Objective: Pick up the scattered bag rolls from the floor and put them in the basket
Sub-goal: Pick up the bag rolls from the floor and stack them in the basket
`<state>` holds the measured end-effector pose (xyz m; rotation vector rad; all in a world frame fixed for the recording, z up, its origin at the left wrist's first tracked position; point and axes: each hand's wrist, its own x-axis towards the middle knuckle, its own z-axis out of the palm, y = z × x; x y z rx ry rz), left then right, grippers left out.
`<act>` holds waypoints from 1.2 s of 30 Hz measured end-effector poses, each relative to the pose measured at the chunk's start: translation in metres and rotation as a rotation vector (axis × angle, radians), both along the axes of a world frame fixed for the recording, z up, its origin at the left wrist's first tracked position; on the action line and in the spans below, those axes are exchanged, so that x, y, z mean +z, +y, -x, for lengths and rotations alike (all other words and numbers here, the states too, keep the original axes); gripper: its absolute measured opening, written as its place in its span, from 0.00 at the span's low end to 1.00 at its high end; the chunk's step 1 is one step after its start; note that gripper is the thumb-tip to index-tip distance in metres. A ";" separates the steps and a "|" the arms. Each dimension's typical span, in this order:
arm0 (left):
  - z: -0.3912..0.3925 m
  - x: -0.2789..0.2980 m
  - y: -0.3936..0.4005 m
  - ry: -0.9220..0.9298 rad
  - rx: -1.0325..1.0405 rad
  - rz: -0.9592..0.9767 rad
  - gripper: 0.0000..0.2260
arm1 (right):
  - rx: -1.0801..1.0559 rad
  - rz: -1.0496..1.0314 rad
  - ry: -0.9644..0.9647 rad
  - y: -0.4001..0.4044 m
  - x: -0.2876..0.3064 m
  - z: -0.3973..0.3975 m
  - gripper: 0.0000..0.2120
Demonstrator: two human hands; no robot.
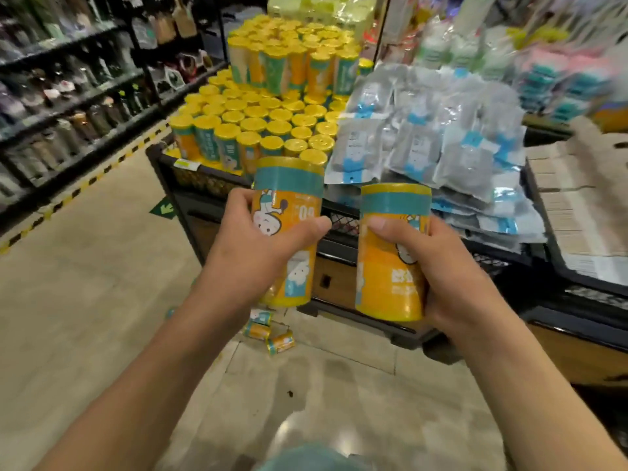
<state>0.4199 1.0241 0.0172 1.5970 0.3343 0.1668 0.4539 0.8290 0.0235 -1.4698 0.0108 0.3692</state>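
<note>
Your left hand (258,246) has its grip wrapped round one yellow bag roll (289,229), thumb across the front, roll upright and held in the air. Your right hand (452,270) grips a second roll (390,253) the same way, thumb on the front, fingers curled behind. The two rolls sit side by side, apart, in front of the near edge of the basket (204,178).

The basket is a black wire bin already packed with standing yellow rolls (258,120), stacked higher toward its far edge. Grey and blue plastic packs (431,137) fill the bin touching it on the right.

Three loose rolls (268,333) lie on their sides on the floor (85,283), close together by the base of the basket, below your left hand. A fourth bit of teal shows on the floor left of them, too blurred to identify.

Dark shelves (68,96) of goods run along the left side of the aisle.
</note>
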 end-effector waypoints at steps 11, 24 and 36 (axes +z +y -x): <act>-0.045 0.015 -0.264 -0.019 -0.473 0.078 0.32 | -0.533 -0.083 -0.027 -0.256 0.011 0.062 0.23; -0.028 0.016 -0.565 0.005 -1.172 0.131 0.29 | -1.285 -0.002 -0.025 -0.455 0.018 0.192 0.23; -0.011 0.028 -0.773 -0.037 -1.695 0.159 0.30 | -1.790 0.048 -0.083 -0.564 0.036 0.231 0.21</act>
